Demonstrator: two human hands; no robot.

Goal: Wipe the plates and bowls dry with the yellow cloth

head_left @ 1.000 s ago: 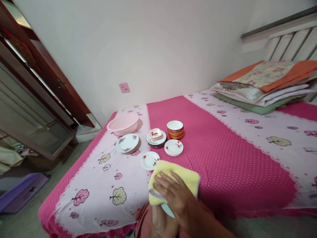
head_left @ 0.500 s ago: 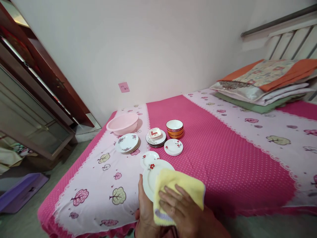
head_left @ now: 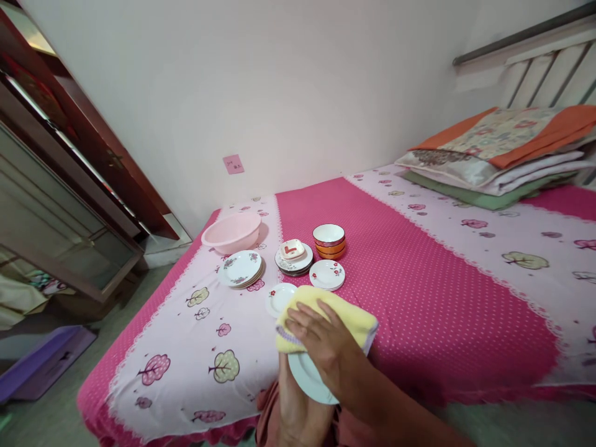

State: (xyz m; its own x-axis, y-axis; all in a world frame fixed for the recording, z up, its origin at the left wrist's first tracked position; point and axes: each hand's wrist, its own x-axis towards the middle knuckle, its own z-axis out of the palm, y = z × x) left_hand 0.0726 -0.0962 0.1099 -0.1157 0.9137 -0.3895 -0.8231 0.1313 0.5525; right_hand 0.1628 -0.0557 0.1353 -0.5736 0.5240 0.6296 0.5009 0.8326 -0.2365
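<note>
My left hand (head_left: pixel 293 406) holds a white plate (head_left: pixel 305 380) from below, near the bed's front edge. My right hand (head_left: pixel 326 351) presses a yellow cloth (head_left: pixel 335 313) flat onto the plate's upper part, fingers spread over the cloth. Just beyond lies a small white flowered plate (head_left: pixel 278 298) on the bed. Farther back stand a stack of small plates (head_left: pixel 327 275), a stack of plates with a small square dish on top (head_left: pixel 293 257), a stack of flowered plates (head_left: pixel 241 268), stacked orange bowls (head_left: pixel 329 241) and a pink basin (head_left: pixel 231 232).
The dishes sit on a bed with a pink and floral sheet (head_left: pixel 419 292). Folded bedding and pillows (head_left: pixel 498 155) lie at the back right. A wooden cabinet with glass doors (head_left: pixel 60 180) stands at the left, with a purple box (head_left: pixel 41 363) on the floor.
The cloth slid from the plate's lower right up over its top, so the lower rim now shows. The plate tilted and dropped slightly in my left hand.
</note>
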